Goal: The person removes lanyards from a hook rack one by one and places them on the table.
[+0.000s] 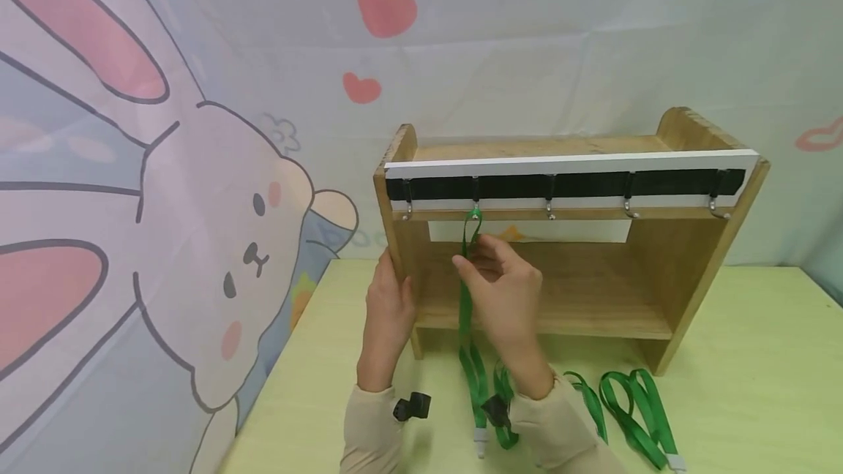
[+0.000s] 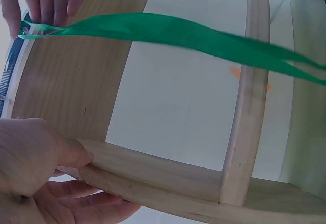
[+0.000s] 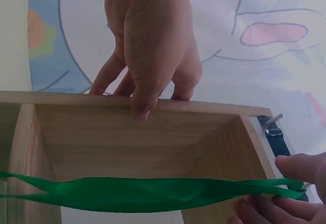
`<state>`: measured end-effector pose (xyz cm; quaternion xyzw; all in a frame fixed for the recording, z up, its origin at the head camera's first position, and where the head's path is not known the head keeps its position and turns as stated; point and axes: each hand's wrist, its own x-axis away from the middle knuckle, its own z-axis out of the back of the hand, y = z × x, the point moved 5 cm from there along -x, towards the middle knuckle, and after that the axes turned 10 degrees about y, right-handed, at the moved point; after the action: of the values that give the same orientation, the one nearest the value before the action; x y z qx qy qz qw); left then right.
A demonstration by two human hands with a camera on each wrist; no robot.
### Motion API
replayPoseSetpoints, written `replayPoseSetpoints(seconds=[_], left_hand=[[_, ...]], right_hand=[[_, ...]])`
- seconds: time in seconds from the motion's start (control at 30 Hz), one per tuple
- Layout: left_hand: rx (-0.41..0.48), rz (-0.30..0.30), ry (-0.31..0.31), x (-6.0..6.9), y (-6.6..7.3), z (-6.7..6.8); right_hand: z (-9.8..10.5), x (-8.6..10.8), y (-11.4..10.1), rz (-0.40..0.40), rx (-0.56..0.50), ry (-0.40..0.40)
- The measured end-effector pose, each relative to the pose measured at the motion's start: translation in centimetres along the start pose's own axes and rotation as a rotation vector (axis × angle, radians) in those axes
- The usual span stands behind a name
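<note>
A green lanyard (image 1: 466, 313) hangs by its loop from the second hook (image 1: 476, 213) from the left, its white clip end (image 1: 480, 441) low in front of the wooden shelf (image 1: 540, 291). My right hand (image 1: 506, 291) is beside the upper lanyard. In the right wrist view, thumb and fingers (image 3: 293, 168) stand apart on either side of the green strap (image 3: 137, 193), without visibly pinching it. My left hand (image 1: 388, 302) grips the shelf's left side panel, thumb inside and fingers outside, as the left wrist view shows around the wooden edge (image 2: 127, 188).
More green lanyards (image 1: 635, 415) lie on the pale table (image 1: 757, 357) in front of the shelf, partly behind my right forearm. Several other metal hooks (image 1: 550, 211) line the black strip (image 1: 586, 185). A printed cloth (image 1: 514, 42) hangs behind.
</note>
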<state>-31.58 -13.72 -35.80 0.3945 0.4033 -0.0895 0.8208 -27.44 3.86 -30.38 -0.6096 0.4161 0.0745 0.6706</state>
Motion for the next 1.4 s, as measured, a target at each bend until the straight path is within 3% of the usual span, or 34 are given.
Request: replayPoseSetpoints(seconds=[0.37, 0.83, 1.03, 1.4], left_hand=[[0.001, -0.002, -0.008, 0.5, 0.2, -0.2], [-0.008, -0.008, 0.003, 0.8, 0.0, 0.0], [0.001, -0.017, 0.013, 0.3, -0.1, 0.1], [-0.001, -0.018, 0.010, -0.1, -0.1, 0.0]], right_hand=[[-0.6, 0.0, 0.0, 0.026, 0.098, -0.010], [0.4, -0.2, -0.4, 0.018, 0.025, -0.007], [1.0, -0.3, -0.1, -0.053, -0.046, -0.067], [1.6, 0.5, 2.3, -0.228, -0.047, -0.220]])
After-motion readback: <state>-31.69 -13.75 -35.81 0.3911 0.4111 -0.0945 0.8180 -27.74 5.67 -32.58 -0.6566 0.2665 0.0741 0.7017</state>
